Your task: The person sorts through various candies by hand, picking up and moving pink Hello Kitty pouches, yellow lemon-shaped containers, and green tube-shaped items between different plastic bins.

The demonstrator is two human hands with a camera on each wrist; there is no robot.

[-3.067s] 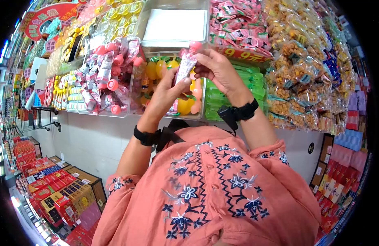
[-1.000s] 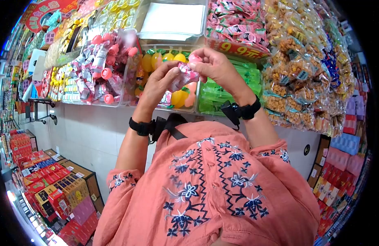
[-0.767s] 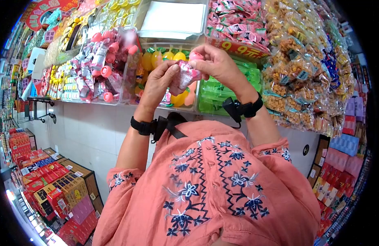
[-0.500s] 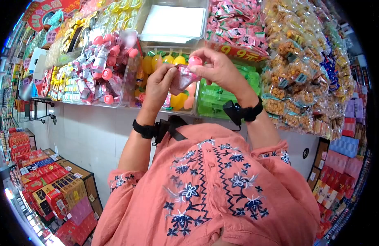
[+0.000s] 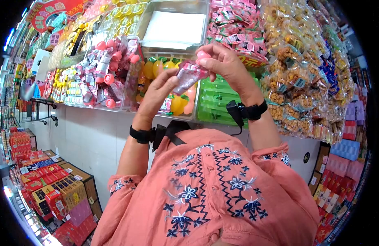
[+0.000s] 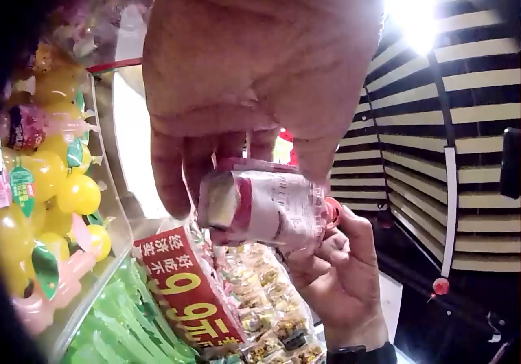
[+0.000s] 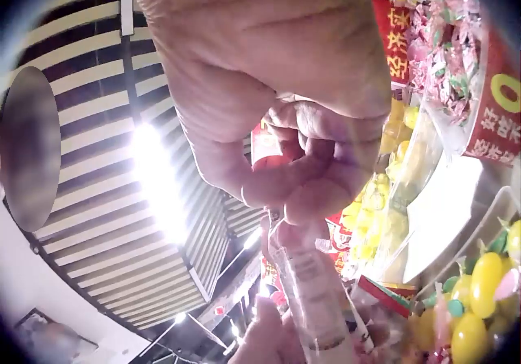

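In the head view a pink and silvery spouted pouch (image 5: 190, 77) with a round pink cap (image 5: 203, 55) is held up between both hands, over the front bins. My left hand (image 5: 160, 91) grips the pouch's lower left side between thumb and fingers. At the top, my right hand (image 5: 227, 67) pinches the pouch by its cap end with thumb and forefinger. Printed text shows on the pouch (image 6: 273, 209) in the left wrist view, with the right hand (image 6: 346, 278) behind it. In the right wrist view, curled right-hand fingers (image 7: 301, 168) cover most of the cap.
A clear bin of similar pink-capped pouches (image 5: 101, 74) stands left. Beneath the hands are yellow fruit-shaped packs (image 5: 179, 104), beside green packs (image 5: 220, 100). Behind lies a bin (image 5: 173, 26) with a white sheet. Bagged snacks (image 5: 300, 74) are piled right; boxes (image 5: 54, 184) stand lower left.
The pouch, upright and print-side up at first, was turned and crumpled between the hands, and is now stretched out slantwise. The right hand has shifted slightly right with the cap end.
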